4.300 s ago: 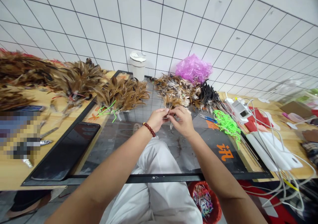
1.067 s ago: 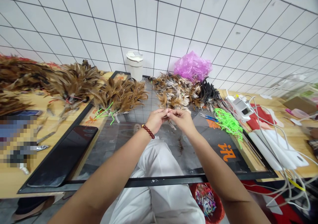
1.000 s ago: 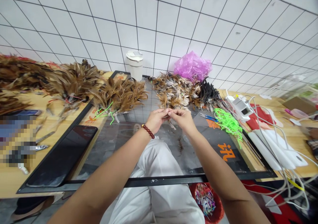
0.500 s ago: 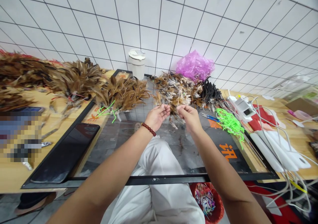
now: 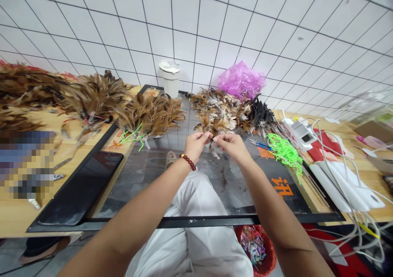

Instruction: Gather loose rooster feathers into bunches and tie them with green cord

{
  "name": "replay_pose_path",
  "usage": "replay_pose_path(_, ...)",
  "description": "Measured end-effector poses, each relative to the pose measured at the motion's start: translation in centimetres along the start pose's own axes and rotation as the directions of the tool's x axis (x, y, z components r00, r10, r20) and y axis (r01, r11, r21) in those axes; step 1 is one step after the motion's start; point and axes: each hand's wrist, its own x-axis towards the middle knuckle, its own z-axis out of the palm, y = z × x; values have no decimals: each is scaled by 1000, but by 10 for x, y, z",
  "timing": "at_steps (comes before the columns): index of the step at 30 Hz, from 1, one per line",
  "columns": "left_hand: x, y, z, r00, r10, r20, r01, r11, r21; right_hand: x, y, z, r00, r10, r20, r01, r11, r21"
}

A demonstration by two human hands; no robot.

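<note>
Over the middle of a dark, glassy panel with a black frame (image 5: pixel 138 168), the person's two hands meet almost fingertip to fingertip. The left hand (image 5: pixel 195 147) pinches what appears to be a small tuft of brown feathers (image 5: pixel 204 120), its tips pointing to the far side. The right hand (image 5: pixel 233 147) is narrowed, thumb near forefinger, just beside the left fingertips; whether anything lies between them is too small to tell. Far left of the hands lies a full brown feather bunch (image 5: pixel 153 115) with bright green cord ends (image 5: pixel 132 136) at its near side, which looks gathered already; larger brown feather heaps (image 5: pixel 92 97) spread farther left. The tuft in hand seems only partly worked, with no green cord visible on it. Plenty appears left to handle: a mottled brown-and-white feather pile (image 5: pixel 222 111) on the far side, black feathers (image 5: pixel 260 113) right of it, and a neon-green tangle of cord (image 5: pixel 284 150) on the right, beside blue-handled snips (image 5: pixel 260 145).
</note>
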Motion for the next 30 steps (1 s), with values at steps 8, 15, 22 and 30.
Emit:
replay_pose_path(8,-1,1,-1,1000,0,24,0,1000,1,4,5,2,997,15,-72,-4,989,151)
replay_pose_path(15,4,14,-5,991,-91,-102,64,968,-241,3,-7,-6,986,168,17,-154,851,502)
replay_pose_path(22,1,13,-2,991,-109,-77,88,967,-240,6,-2,7,946,98,-311,88,843,531)
replay_pose_path(30,-12,5,9,988,-124,96,136,982,-128,-2,6,18,882,-255,-396,274,962,-8)
